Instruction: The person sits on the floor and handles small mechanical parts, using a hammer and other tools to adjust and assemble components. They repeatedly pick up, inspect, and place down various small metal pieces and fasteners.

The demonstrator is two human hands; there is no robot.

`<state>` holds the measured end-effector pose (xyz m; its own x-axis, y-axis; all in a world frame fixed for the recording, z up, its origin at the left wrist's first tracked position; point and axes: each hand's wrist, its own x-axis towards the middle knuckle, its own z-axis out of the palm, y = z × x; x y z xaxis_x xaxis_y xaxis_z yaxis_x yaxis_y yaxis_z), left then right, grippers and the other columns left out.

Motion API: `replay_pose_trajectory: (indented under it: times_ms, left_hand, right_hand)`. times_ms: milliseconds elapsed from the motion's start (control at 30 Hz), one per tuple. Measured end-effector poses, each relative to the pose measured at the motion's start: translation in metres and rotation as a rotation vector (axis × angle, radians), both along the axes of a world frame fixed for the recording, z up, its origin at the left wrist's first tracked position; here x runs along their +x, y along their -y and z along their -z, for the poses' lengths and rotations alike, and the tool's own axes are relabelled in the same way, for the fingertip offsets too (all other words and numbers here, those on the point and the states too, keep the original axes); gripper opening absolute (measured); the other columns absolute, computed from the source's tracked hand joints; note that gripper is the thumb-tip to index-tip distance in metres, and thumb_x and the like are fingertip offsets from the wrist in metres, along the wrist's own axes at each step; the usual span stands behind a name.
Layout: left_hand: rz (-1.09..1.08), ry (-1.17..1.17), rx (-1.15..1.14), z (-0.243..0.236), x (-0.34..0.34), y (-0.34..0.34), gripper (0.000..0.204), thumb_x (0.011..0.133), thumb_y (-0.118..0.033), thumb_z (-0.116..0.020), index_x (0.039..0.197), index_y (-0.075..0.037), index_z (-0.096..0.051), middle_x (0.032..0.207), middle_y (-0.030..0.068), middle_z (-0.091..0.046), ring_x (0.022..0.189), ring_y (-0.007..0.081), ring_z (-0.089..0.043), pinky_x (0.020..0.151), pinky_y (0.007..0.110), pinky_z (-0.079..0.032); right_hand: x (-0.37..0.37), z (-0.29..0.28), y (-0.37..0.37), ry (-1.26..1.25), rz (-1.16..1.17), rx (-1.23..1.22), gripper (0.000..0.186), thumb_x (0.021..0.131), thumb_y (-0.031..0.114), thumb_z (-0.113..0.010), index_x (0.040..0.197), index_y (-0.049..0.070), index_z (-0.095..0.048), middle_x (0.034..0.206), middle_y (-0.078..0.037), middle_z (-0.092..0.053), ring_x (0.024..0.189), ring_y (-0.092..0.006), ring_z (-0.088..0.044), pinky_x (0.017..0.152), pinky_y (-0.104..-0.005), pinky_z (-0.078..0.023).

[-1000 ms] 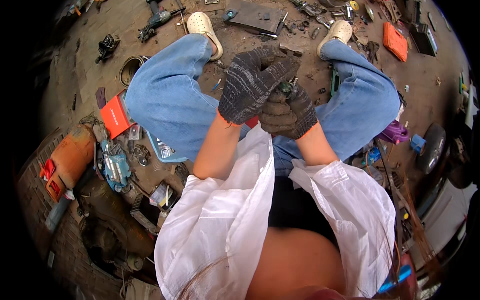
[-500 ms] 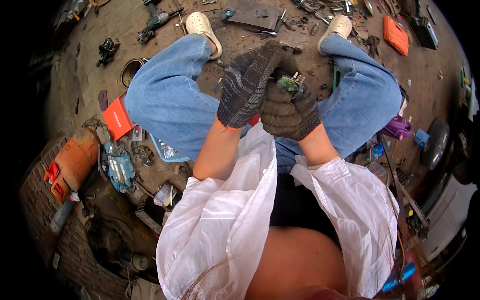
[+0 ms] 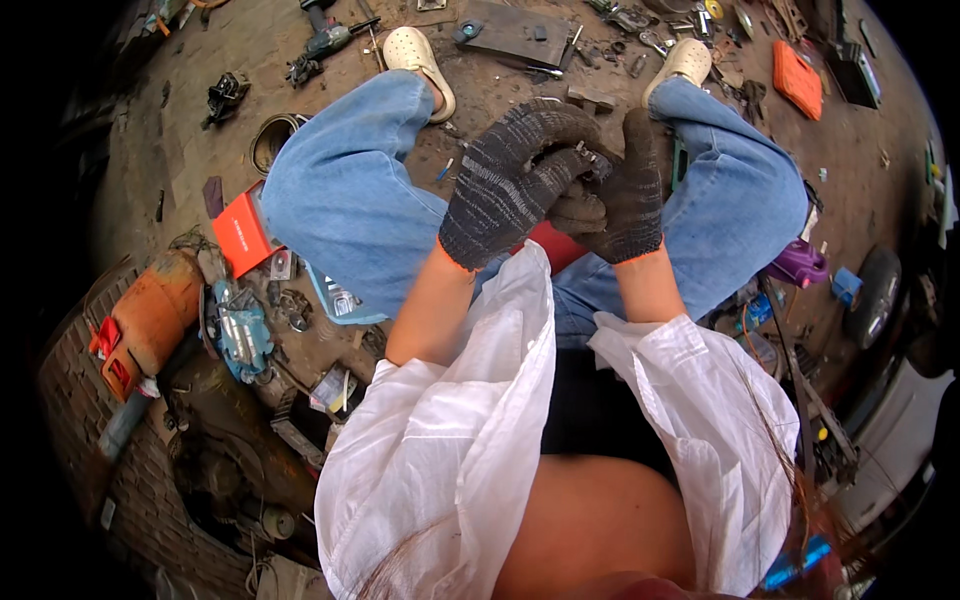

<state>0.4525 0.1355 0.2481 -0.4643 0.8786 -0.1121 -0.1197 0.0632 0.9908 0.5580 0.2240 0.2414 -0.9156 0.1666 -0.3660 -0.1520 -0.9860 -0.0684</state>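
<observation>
Both my hands wear dark grey knitted work gloves with orange cuffs and meet in front of me between my knees. My left hand (image 3: 515, 175) is closed, its thumb and fingers pinching a small electronic part with metal pins (image 3: 594, 157). Most of that part is hidden by the gloves. My right hand (image 3: 625, 200) has its fingers curled round the part from below and the right, while its thumb stands up, apart from the part. Below the hands, a dark red surface shows between my legs.
Around my legs the dirty floor holds a power drill (image 3: 330, 40), a dark metal plate (image 3: 510, 32), an orange case (image 3: 797, 80), a red box (image 3: 243, 232) and a purple container (image 3: 798, 262). A rusty orange cylinder (image 3: 160, 310) lies at left, a wheel (image 3: 873, 298) at right.
The part has turned, so its green board face no longer shows. My right thumb has lifted away from it, and my left fingers now reach over it. The whole view has shifted slightly.
</observation>
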Motion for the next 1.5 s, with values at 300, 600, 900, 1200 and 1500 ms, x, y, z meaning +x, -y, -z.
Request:
replay_pose_trajectory:
  times_ms: [300,600,900,1200,1500]
  left_hand:
    - [-0.27,0.154,-0.008,-0.002,-0.005,0.007,0.022,0.08,-0.005,-0.06,0.1,0.003,-0.061,0.092,0.0102,-0.064,0.079,0.0136,-0.06,0.069,0.027,-0.049]
    - [-0.368,0.344,0.079,0.036,-0.008,0.012,0.023,0.087,-0.014,-0.054,0.101,0.003,-0.06,0.089,0.0109,-0.064,0.08,0.0136,-0.059,0.072,0.027,-0.048]
    - [-0.404,-0.161,-0.263,0.111,-0.027,-0.012,0.022,0.078,-0.016,-0.062,0.092,0.001,-0.065,0.087,0.0149,-0.065,0.076,0.022,-0.062,0.072,0.032,-0.047]
    - [-0.493,-0.16,-0.401,0.168,-0.021,-0.022,0.02,0.08,-0.011,-0.061,0.096,0.001,-0.063,0.087,0.0115,-0.064,0.078,0.0191,-0.059,0.072,0.03,-0.046]
    - [-0.429,-0.083,-0.457,0.167,-0.016,-0.037,0.019,0.078,-0.011,-0.062,0.093,0.001,-0.064,0.088,0.0137,-0.064,0.078,0.0232,-0.061,0.075,0.033,-0.046]
  right_hand:
    - [0.019,0.015,-0.017,0.294,-0.092,2.028,0.038,0.08,0.017,-0.06,0.114,0.003,-0.051,0.113,-0.019,-0.053,0.104,-0.0315,-0.053,0.085,-0.0393,-0.044]
    - [0.025,0.051,-0.021,0.174,0.114,2.602,0.048,0.069,0.007,-0.068,0.114,0.004,-0.052,0.114,-0.019,-0.053,0.103,-0.0363,-0.053,0.085,-0.043,-0.045]
    - [-0.021,0.106,-0.036,0.838,-0.1,1.064,0.031,0.089,0.034,-0.05,0.094,0.004,-0.057,0.071,-0.008,-0.059,0.057,-0.0114,-0.053,0.049,-0.0262,-0.044]
    - [-0.108,0.325,-0.125,1.278,-0.186,1.712,0.047,0.069,0.026,-0.069,0.111,0.01,-0.054,0.1,-0.018,-0.059,0.097,-0.0308,-0.057,0.083,-0.0381,-0.045]
    - [-0.132,0.358,-0.187,0.879,-0.093,1.668,0.048,0.075,0.009,-0.065,0.12,0.006,-0.048,0.115,-0.017,-0.051,0.097,-0.0255,-0.056,0.082,-0.0355,-0.047]
